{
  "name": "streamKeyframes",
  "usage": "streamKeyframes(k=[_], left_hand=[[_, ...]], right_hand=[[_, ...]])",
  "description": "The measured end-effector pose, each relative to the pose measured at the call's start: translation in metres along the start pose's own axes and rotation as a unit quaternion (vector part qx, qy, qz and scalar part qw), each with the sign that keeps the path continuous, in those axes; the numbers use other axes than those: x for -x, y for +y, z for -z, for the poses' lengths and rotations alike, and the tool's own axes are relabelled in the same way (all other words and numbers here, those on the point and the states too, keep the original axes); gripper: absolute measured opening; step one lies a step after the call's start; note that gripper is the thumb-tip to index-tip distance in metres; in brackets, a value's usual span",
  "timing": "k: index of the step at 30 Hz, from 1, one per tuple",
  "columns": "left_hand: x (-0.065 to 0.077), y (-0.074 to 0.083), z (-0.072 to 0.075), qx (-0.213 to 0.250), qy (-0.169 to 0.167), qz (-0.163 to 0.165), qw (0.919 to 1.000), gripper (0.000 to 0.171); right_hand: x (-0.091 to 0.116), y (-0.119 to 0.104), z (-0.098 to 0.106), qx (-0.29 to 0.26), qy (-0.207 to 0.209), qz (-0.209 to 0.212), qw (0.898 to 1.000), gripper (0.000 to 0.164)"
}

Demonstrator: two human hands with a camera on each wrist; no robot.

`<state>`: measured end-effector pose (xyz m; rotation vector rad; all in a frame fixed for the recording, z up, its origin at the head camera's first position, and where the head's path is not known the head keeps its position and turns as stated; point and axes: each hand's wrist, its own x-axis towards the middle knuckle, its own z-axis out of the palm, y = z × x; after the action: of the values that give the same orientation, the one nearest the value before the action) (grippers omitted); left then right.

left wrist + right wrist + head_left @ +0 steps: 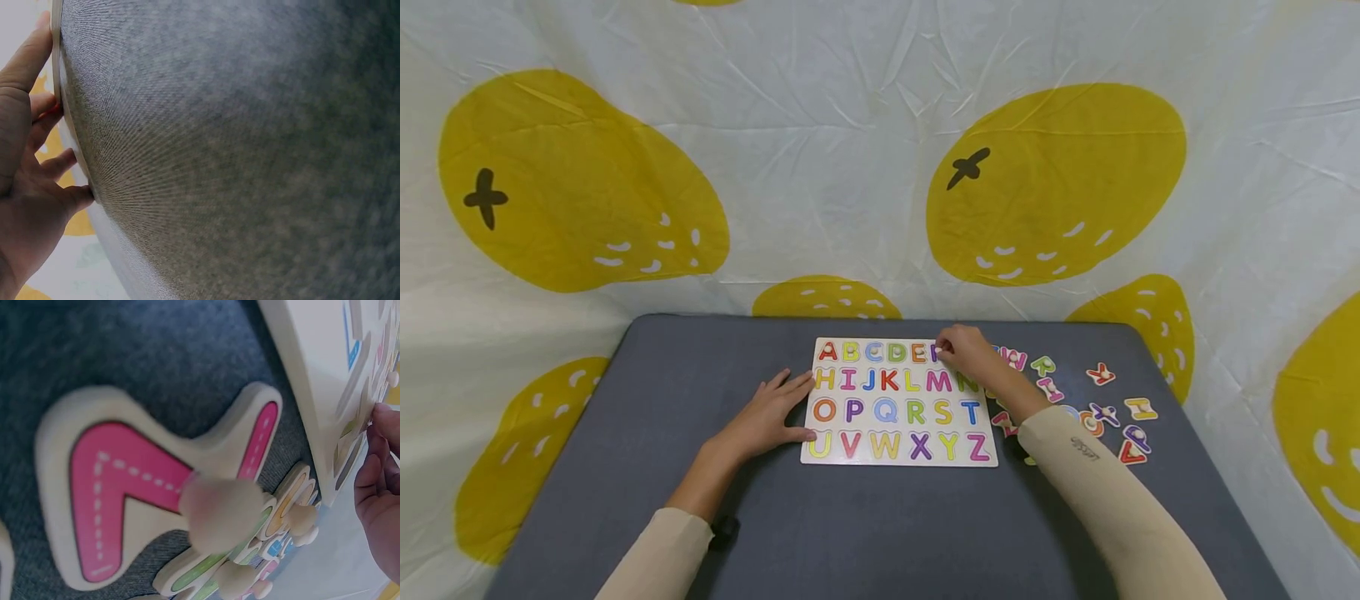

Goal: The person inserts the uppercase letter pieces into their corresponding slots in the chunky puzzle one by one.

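Note:
A white wooden alphabet puzzle board (865,398) lies flat, with rows of coloured letters. Knobbed letter pieces such as the red A (828,352) and the orange E (918,353) sit in its top row. My left hand (767,419) rests at the board's left edge, fingers spread and thumb by the lower corner. At the top row's right end, my right hand (967,353) pinches a purple letter piece (935,353), mostly hidden behind the fingers. The right wrist view shows the curled fingers of that hand (378,481) close against the board's surface.
Loose knobbed letter pieces lie right of the board, among them a red V (1132,452), a yellow piece (1141,408) and a green R (1042,366). A pink piece (100,494) is large in the right wrist view. The grey table (865,533) ends at a patterned cloth (827,208).

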<state>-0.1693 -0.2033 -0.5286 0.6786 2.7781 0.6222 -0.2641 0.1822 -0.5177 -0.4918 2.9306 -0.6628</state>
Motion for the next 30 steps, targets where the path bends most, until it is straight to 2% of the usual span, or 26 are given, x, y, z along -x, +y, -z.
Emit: streamKeyframes(k=[5, 11, 20, 25, 30], left_hand=[[0.000, 0.000, -0.001, -0.002, 0.002, -0.003, 1.0000, 0.096], [0.000, 0.000, -0.002, 0.001, 0.006, -0.009, 0.9999, 0.096], [0.000, -0.003, -0.001, 0.001, 0.004, -0.004, 1.0000, 0.095], [-0.001, -0.002, -0.001, 0.001, 0.000, -0.006, 1.0000, 0.096], [-0.001, -0.003, -0.001, 0.001, -0.004, -0.003, 1.0000, 0.097]], right_hand=[[0.003, 0.005, 0.000, -0.019, -0.003, 0.000, 1.000, 0.017], [0.012, 0.021, 0.010, -0.046, -0.007, -0.005, 0.999, 0.021], [0.022, 0.048, 0.022, -0.034, 0.020, 0.007, 0.999, 0.022], [0.027, 0.057, 0.026, -0.033, 0.015, -0.006, 0.999, 0.022], [0.029, 0.066, 0.030, -0.019, 0.008, -0.001, 1.000, 0.022]])
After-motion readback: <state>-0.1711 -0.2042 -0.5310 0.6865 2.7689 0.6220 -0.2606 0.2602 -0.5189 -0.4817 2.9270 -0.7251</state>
